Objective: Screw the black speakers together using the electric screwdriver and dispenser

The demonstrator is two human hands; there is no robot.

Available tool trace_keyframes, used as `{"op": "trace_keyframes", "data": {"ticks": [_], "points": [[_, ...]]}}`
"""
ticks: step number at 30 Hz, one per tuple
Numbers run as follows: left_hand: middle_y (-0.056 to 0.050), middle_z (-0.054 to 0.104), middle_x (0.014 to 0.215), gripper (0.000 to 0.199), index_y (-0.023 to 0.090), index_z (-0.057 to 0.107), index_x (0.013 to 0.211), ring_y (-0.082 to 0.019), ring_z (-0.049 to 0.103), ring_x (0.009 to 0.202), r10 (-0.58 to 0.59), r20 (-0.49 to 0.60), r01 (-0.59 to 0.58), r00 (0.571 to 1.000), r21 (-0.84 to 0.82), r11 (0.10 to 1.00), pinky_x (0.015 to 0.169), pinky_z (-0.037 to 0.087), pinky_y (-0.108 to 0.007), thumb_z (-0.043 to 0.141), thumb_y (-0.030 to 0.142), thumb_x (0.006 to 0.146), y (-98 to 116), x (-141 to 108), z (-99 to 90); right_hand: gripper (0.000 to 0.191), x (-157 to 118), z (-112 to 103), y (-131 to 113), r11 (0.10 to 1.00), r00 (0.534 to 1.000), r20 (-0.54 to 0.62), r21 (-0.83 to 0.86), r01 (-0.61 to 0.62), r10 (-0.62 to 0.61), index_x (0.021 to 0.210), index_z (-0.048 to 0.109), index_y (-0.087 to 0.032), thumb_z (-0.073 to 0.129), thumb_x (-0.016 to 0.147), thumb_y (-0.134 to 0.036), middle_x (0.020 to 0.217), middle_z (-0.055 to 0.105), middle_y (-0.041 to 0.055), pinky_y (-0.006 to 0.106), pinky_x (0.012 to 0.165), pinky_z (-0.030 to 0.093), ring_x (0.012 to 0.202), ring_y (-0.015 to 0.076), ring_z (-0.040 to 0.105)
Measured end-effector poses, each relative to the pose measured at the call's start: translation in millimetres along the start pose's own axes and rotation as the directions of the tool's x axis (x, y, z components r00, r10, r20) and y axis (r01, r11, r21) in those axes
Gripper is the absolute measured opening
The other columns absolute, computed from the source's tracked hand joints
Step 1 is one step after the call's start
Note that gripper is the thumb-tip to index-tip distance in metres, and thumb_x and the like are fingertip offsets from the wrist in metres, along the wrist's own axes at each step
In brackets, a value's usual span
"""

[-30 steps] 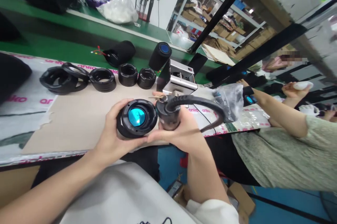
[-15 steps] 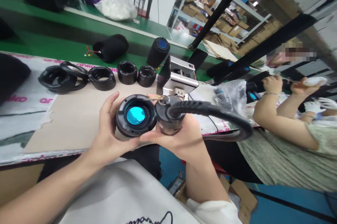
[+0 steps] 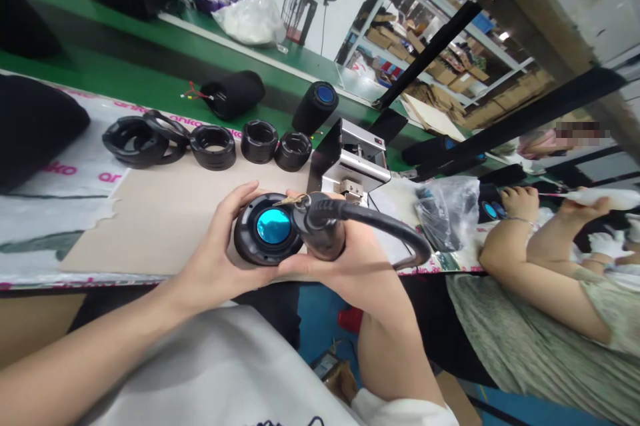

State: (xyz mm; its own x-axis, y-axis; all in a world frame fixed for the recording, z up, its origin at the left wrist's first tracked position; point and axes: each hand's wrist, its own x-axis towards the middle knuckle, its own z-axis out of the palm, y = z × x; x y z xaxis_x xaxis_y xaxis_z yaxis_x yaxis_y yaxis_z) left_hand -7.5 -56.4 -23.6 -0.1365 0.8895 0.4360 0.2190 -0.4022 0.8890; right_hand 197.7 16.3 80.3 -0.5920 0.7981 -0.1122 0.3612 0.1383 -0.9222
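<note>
My left hand is wrapped round a black cylindrical speaker, fingers on its far left side and thumb along the front. The speaker's end faces up, with a shiny blue disc inside a black ring. In my right hand is a black electric screwdriver, its back end toward me, with a brass-coloured hanging loop and a thick black cable. The screwdriver stands against the speaker's right side; its tip is hidden. Both thumbs come close together at the speaker's front.
Several black rings line the back of a cardboard sheet. Behind my hands stands a silver-and-black machine. Another speaker and a black fabric cylinder rest on the green bench. A clear plastic bag lies near a co-worker's arms.
The bench has shifted rightward in view as the camera moved. The screwdriver's back end leans more toward the speaker, and its cable loop looks shorter. Both hands keep their grips.
</note>
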Motion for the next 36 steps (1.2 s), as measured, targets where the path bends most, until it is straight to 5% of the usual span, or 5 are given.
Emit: {"op": "trace_keyframes", "data": {"ticks": [17, 28, 32, 34, 36], "points": [[-0.011, 0.054, 0.165, 0.132, 0.049, 0.031, 0.17, -0.044, 0.059, 0.15, -0.038, 0.066, 0.046, 0.997, -0.12, 0.992, 0.123, 0.053, -0.066, 0.106, 0.055, 0.061, -1, 8, -5.6, 0.065, 2, 2, -17, 0.986, 0.999, -0.016, -0.163, 0.045, -0.048, 0.136, 0.064, -0.038, 0.097, 0.08, -0.032, 0.121, 0.077, -0.0048, 0.035, 0.086, 0.059, 0.106, 0.0223, 0.074], [-0.013, 0.066, 0.151, 0.086, 0.029, 0.055, 0.149, -0.036, 0.07, 0.137, -0.046, 0.016, 0.046, 0.999, 0.016, 0.999, 0.113, 0.063, -0.052, 0.099, 0.044, 0.077, 12, 14, -4.8, 0.057, -2, -9, 5, 0.987, 0.982, -0.188, 0.158, 0.035, -0.005, 0.116, 0.069, -0.027, 0.103, 0.07, -0.034, 0.103, 0.078, 0.0025, 0.036, 0.069, 0.06, 0.069, 0.0175, 0.066], [-0.014, 0.067, 0.151, 0.086, 0.027, 0.056, 0.146, -0.038, 0.068, 0.14, -0.005, 0.008, 0.004, 1.0, 0.033, 0.999, 0.117, 0.061, -0.055, 0.099, 0.039, 0.073, 11, 11, -4.5, 0.032, -13, -38, 5, 0.842, 0.712, -0.692, 0.308, 0.443, -0.121, 0.106, 0.065, -0.032, 0.085, 0.091, -0.051, 0.12, 0.075, -0.0012, 0.035, 0.068, 0.06, 0.061, 0.0121, 0.059], [-0.013, 0.07, 0.147, 0.088, 0.026, 0.058, 0.144, -0.038, 0.07, 0.136, 0.024, -0.017, -0.024, 1.0, 0.029, 0.999, 0.114, 0.062, -0.056, 0.101, 0.039, 0.068, 11, 10, -3.7, 0.024, -20, -54, 4, 0.719, 0.509, -0.855, 0.291, 0.631, -0.101, 0.096, 0.066, -0.034, 0.077, 0.098, -0.055, 0.098, 0.07, -0.0052, 0.034, 0.077, 0.061, 0.065, 0.0111, 0.059], [-0.008, 0.071, 0.143, 0.088, 0.027, 0.058, 0.144, -0.039, 0.071, 0.132, 0.019, -0.041, -0.017, 0.999, 0.042, 0.999, 0.111, 0.062, -0.061, 0.099, 0.047, 0.069, 10, 10, -2.4, 0.028, -26, -67, 4, 0.673, 0.414, -0.901, 0.228, 0.704, -0.127, 0.089, 0.069, -0.034, 0.07, 0.102, -0.059, 0.075, 0.055, -0.0027, 0.03, 0.066, 0.055, 0.06, 0.0116, 0.054]]}}
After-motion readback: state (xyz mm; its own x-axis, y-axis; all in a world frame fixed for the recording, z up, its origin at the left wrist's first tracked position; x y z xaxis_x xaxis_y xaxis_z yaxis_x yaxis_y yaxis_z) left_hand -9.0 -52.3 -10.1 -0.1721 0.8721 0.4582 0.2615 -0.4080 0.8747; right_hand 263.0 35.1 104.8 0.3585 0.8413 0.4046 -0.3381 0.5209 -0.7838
